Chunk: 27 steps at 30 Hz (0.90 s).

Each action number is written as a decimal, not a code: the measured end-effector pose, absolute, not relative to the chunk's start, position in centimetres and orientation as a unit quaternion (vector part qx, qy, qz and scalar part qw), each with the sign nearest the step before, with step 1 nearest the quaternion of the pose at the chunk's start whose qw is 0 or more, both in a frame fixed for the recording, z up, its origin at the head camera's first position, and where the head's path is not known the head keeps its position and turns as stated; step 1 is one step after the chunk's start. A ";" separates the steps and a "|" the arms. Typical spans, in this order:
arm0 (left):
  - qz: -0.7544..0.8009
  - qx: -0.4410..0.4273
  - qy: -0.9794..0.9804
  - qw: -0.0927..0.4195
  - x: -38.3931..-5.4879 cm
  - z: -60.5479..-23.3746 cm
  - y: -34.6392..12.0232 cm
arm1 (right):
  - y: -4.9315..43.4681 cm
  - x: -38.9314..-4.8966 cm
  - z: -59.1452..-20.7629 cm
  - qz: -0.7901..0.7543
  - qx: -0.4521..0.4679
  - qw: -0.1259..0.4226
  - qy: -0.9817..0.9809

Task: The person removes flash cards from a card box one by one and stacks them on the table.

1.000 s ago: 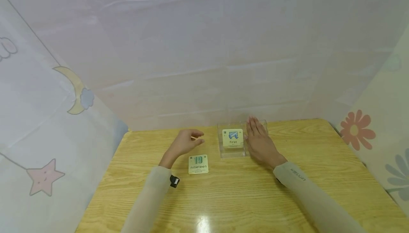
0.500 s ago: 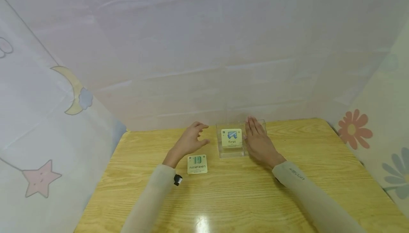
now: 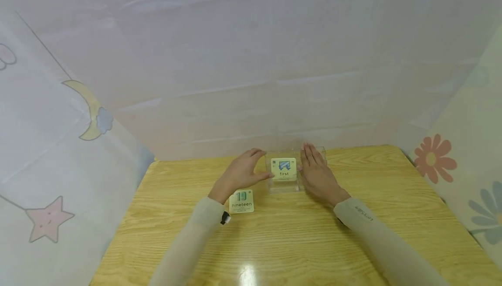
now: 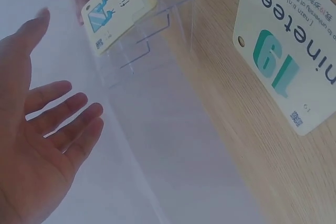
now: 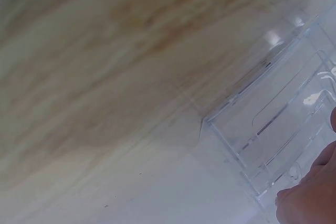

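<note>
Tabletop [image 3: 298, 242] spreads beneath everything, and near its far edge sits the clear holder [image 3: 284, 188], with the right hand [image 3: 318, 175] laid over its right part, fingers straight and together, pinching nothing that shows. In swings the left hand [image 3: 239, 172], closer than a moment ago, thumb and fingers spread, contact impossible to tell! Both hands now flank the holder, where the "first" card [image 3: 284, 169] stands, while the "nineteen" card [image 3: 241, 202] lies flat outside it.

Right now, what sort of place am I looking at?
It looks like a small learning corner, perhaps for children: a wooden table, a "first" card, a "nineteen" card and a printed pink star.
</note>
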State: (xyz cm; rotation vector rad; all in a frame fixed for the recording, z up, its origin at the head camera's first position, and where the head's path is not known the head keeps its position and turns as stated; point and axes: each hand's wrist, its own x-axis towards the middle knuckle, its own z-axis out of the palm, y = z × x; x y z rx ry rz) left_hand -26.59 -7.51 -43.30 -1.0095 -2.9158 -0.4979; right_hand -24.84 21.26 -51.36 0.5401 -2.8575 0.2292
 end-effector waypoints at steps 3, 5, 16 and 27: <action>-0.144 -0.329 -0.933 0.018 -26.7 -43.2 -6.9 | 21.3 -24.9 -51.5 0.072 0.184 0.114 -0.974; -0.136 -0.336 -0.932 0.024 -26.9 -43.1 -6.4 | 21.4 -24.9 -51.5 0.072 0.184 0.114 -0.974; -0.064 -0.349 -0.935 0.026 -27.2 -43.1 -3.9 | 21.4 -24.9 -51.8 0.082 0.185 0.124 -0.971; -0.010 -0.362 -0.932 0.031 -27.6 -44.5 -2.4 | 21.5 -24.9 -51.9 0.087 0.185 0.127 -0.971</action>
